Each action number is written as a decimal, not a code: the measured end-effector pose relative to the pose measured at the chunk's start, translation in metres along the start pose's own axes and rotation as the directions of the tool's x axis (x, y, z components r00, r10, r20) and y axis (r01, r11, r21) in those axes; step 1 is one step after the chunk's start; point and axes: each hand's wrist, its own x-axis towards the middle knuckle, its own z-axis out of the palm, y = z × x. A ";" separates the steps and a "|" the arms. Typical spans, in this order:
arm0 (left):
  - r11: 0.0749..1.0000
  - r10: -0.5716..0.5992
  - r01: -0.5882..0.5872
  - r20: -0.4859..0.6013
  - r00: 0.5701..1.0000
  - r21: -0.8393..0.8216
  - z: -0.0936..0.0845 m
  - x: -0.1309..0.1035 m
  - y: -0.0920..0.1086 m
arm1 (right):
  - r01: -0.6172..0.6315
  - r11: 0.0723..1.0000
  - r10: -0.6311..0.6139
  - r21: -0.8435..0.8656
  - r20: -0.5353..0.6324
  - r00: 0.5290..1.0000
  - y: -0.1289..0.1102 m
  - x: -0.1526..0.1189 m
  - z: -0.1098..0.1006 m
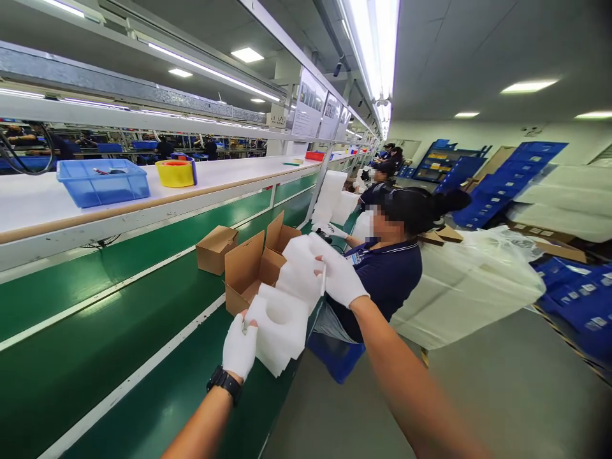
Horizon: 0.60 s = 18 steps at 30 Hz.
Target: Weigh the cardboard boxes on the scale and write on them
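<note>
My left hand (pixel 240 349), in a white glove with bare fingertips, is closed on the left edge of a white foam sheet stack (pixel 282 325) with a round cutout. My right hand (pixel 337 271), also gloved, pinches a thin white foam piece (pixel 324 279) edge-on. More white foam (pixel 300 271) stands just left of my right hand. Beside the foam is an open cardboard box (pixel 243 271), its flap raised. A second open box (pixel 280 239) is behind it, and a smaller brown box (pixel 216 250) lies to the left.
A person in a dark blue shirt (pixel 399 280) sits close on the right, a gloved hand near more foam (pixel 329 197). Above the green bench (pixel 143 319), a shelf (pixel 229 175) holds a blue bin (pixel 102 183) and yellow tape (pixel 175 173).
</note>
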 end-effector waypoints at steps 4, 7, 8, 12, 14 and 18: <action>1.000 0.011 -0.011 -0.006 1.000 0.002 0.001 0.003 -0.001 | 0.088 0.990 -0.081 -0.107 0.068 0.994 0.014 0.020 0.002; 1.000 0.011 -0.011 -0.001 1.000 0.008 0.002 0.004 0.002 | 0.116 0.983 -0.079 -0.143 0.240 0.968 0.019 0.023 0.013; 1.000 0.009 -0.009 0.004 1.000 0.011 0.001 0.004 0.004 | 0.118 0.982 -0.074 -0.150 0.272 0.959 0.020 0.022 0.016; 0.999 0.016 -0.016 -0.003 1.000 -0.034 0.000 0.006 0.002 | 0.004 0.999 -0.003 -0.051 0.030 1.000 0.022 0.001 0.013; 0.991 -0.022 0.011 -0.079 0.997 -0.136 0.000 0.007 -0.013 | -0.183 0.979 0.199 0.094 -0.206 0.958 0.023 -0.024 0.009; 0.866 -0.357 0.322 -0.024 0.934 -0.383 0.012 0.010 -0.065 | -0.522 0.616 0.758 0.590 -0.265 0.596 0.027 -0.099 0.030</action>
